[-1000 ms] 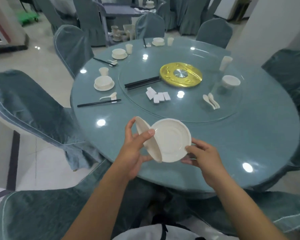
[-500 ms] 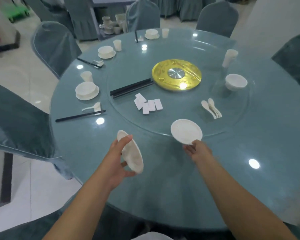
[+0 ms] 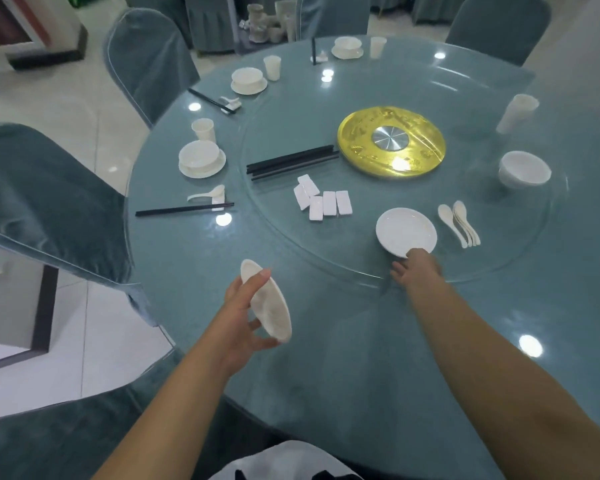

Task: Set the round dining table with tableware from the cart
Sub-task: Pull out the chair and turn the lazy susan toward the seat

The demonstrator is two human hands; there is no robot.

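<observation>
My left hand point(image 3: 241, 315) grips a white saucer point(image 3: 269, 303), tilted on its edge above the near left part of the round teal table point(image 3: 343, 358). My right hand point(image 3: 418, 270) reaches forward and holds the near rim of a white plate point(image 3: 405, 230). That plate lies flat on the near edge of the glass turntable point(image 3: 499, 268).
On the turntable are black chopsticks point(image 3: 291, 162), white chopstick rests point(image 3: 323, 200), spoons point(image 3: 459, 223), a bowl point(image 3: 523, 169), a stack of cups point(image 3: 516, 112) and a gold centre disc point(image 3: 392, 142). Set places with bowl, cup, spoon and chopsticks line the far left rim. Covered chairs point(image 3: 49, 202) ring the table.
My hands parted. The right hand carried the plate forward onto the turntable, while the left hand drew the saucer down and to the left. The view moved closer over the table.
</observation>
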